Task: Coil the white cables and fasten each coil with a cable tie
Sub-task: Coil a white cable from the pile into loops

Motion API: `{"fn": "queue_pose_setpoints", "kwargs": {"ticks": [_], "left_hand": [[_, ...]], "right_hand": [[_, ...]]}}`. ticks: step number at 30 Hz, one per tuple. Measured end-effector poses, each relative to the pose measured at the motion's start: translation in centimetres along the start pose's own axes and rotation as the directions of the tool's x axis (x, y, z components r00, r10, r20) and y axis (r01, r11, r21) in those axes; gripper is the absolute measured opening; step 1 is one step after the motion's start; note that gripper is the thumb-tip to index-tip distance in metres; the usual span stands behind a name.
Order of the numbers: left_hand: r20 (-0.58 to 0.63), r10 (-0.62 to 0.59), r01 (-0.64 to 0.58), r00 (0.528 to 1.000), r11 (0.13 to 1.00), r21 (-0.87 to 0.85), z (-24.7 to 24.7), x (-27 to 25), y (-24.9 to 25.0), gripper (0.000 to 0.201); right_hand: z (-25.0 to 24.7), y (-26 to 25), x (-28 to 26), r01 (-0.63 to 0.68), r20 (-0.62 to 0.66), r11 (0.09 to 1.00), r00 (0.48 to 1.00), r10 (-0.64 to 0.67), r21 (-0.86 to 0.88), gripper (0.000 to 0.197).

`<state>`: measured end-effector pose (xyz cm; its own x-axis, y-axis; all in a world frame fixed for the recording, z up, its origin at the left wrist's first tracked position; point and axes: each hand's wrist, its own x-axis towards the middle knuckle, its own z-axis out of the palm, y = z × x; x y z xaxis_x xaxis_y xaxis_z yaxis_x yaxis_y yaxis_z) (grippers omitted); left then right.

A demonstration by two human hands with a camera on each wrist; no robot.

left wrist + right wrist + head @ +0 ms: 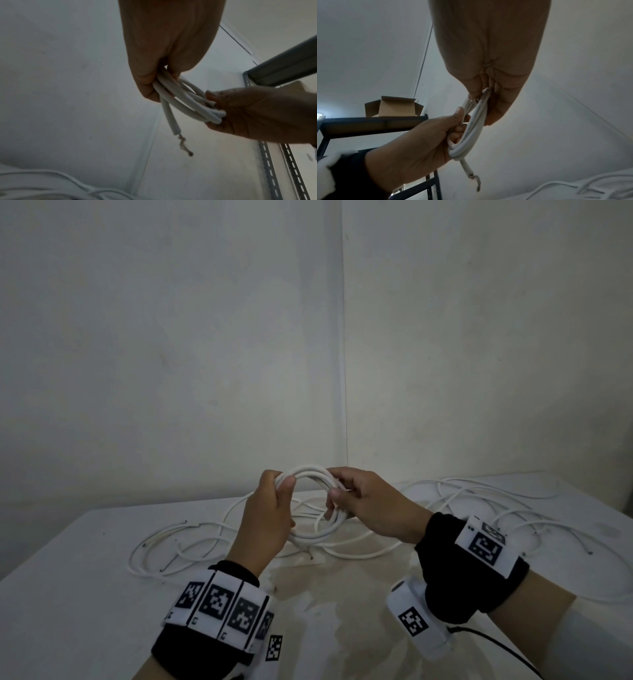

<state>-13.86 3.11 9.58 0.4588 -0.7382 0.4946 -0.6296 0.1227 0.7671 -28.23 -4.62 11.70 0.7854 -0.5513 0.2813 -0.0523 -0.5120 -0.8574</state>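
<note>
Plain pale walls meet in a corner behind a white table (pixel 68 570) w/ a smooth, matte top and a yellowish blotchy stain near the front edge. Loose white cables (pixel 479 494) sprawl over it in thin, tangled loops, round in section.

Held above the table, approx. centre, is a coil (pixel 310 474) of thicker white cable, several round turns stacked into a ring, smooth plastic jacket. Left hand (pixel 265 522) grips the coil's left side, fingers curled round the bundle, thumb pressed on top. Right hand (pixel 370 508) holds the opposite side, fingers wrapped round the strands, thumb pinching them from the front. In the left wrist view the cable end (pixel 171 121) hangs down from the coil, jacket stripped, w/ a bare twisted metal wire tip (pixel 185 147) kinked at the bottom.

Both wrists wear black bands carrying white blocks w/ black square-pattern markers.

In the right wrist view a dark metal shelf unit (pixel 373 121) stands at left; on top sits a brown cardboard box (pixel 395 106), flaps open, contents not visible.
</note>
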Motion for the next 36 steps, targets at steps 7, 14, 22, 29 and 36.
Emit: {"fn": "queue_pose_setpoints", "kwargs": {"ticks": [7, 14, 22, 29, 36], "left_hand": [[0.096, -0.006, 0.006, 0.995, 1.0, 0.001, -0.1, -0.7, -0.6, 0.024], [0.227, 0.074, -0.099, 0.971, 0.99, 0.1, 0.2, -0.6, 0.3, 0.03], [0.068, -0.074, 0.085, 0.995, 0.98, -0.178, 0.3, -0.9, 0.2, 0.023], [0.018, -0.08, 0.082, 0.997, 0.975, -0.204, 0.5, -1.2, -0.1, 0.022], [0.198, 0.023, -0.005, 0.98, 0.996, -0.09, -0.3, -0.8, 0.0, 0.02]], "right_hand": [[-0.2, 0.1, 0.0, -0.042, -0.002, 0.999, 0.999, 0.042, 0.018, 0.025], [-0.2, -0.4, 0.1, -0.028, 0.087, 0.997, 0.996, 0.034, -0.075, 0.024], [0.1, -0.3, -0.3, -0.059, 0.022, 0.996, 0.998, 0.057, 0.061, 0.048], [0.6, 0.2, -0.4, -0.01, -0.062, 0.997, 0.998, 0.015, 0.081, 0.015], [0.0, 0.3, -0.5, -0.048, 0.042, 0.995, 0.998, 0.052, -0.092, 0.02]]}}
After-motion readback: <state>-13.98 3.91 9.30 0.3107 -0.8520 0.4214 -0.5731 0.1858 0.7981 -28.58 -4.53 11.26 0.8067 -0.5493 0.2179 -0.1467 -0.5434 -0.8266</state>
